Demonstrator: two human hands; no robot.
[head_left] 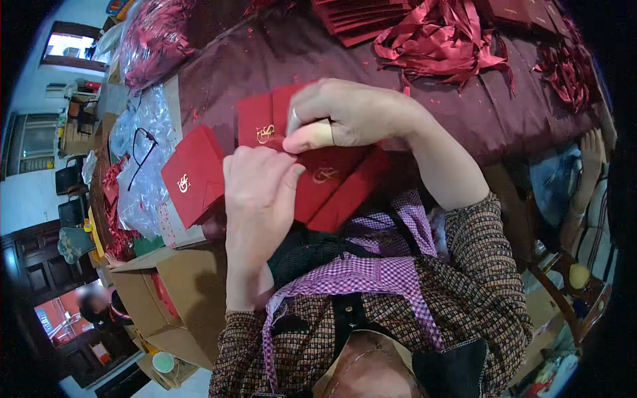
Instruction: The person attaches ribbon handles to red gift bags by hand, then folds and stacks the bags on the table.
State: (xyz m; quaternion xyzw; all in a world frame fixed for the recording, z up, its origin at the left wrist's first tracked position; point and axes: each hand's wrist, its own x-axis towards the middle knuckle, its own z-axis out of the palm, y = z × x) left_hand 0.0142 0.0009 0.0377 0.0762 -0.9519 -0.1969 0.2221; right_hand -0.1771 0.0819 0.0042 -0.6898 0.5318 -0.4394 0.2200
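My left hand (259, 186) and my right hand (348, 116) meet over red paper bags, fingers curled and closed. Their fingertips come together at a bit of reddish material, too blurred and covered to name. A tan wrap or finger cover sits on one of my right hand's digits. Under my hands lies a red bag with a gold monogram (249, 116), partly hidden. A second red bag with a gold emblem (332, 189) extends below my right hand towards my lap. Left of my left hand, another red bag (192, 176) stands on the table's edge.
Loose red ribbons (444, 43) and stacked red bags (358, 16) lie across the maroon tablecloth (219, 76). Eyeglasses (138, 156) rest on clear plastic. A cardboard box (142, 292) stands at lower left. Another person's arm (584, 179) is at right; a person (99, 312) appears in the background.
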